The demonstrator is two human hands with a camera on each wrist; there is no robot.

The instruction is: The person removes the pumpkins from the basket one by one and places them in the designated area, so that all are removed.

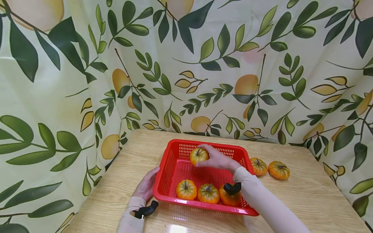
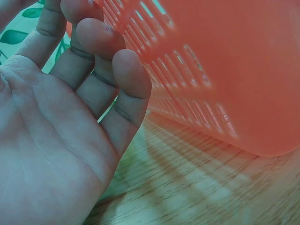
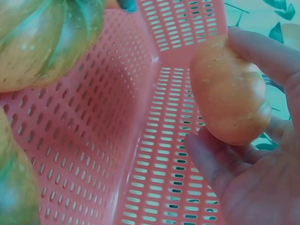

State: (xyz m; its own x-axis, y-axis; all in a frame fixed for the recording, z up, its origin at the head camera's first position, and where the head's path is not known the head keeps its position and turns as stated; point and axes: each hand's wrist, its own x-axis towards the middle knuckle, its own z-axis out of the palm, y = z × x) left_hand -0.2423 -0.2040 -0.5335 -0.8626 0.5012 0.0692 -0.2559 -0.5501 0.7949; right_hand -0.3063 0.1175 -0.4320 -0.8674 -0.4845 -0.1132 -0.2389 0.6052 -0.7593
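My right hand (image 1: 217, 158) holds a small orange-and-green pumpkin (image 1: 199, 156) over the back part of the red plastic basket (image 1: 204, 203). In the right wrist view, the fingers and thumb grip this pumpkin (image 3: 229, 91) by its sides, above the slotted basket wall. Three more pumpkins stand in a row along the basket's near side: one at left (image 1: 186, 190), one in the middle (image 1: 208, 193), and one at right (image 1: 228, 197) partly covered by the wrist strap. At the basket's left side, my left hand (image 1: 147, 183) touches the rim, its fingers (image 2: 129, 75) loosely bent against the outer wall.
Two other pumpkins, one close against the basket (image 1: 258, 166) and one farther right (image 1: 279, 170), lie on the wooden table (image 1: 314, 194). A leaf-and-fruit patterned cloth (image 1: 186, 64) hangs behind the table and at its sides.
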